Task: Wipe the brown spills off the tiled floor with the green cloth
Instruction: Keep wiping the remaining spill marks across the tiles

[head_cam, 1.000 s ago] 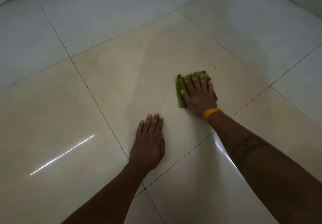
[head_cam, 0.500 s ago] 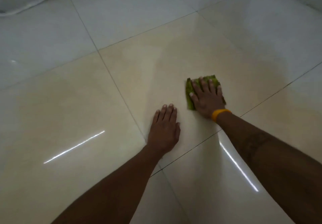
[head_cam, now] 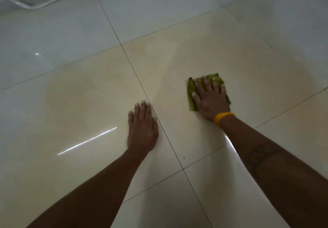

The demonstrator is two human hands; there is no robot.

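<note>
Pressing fuzzy green cloth (head_cam: 192,89) (squarish) onto glossy tiles (head_cam: 88,94).

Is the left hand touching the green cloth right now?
Apart. The head view shows the left hand flat on the tiled floor, with bare tile between it and the green cloth, which lies under the right hand.

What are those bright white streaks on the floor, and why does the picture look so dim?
In the head view, the streaks are glare on the glossy tiled floor; another runs beside the right forearm. Lighting is dim, arms dark; the green cloth under the right hand looks slightly motion-blurred.
</note>
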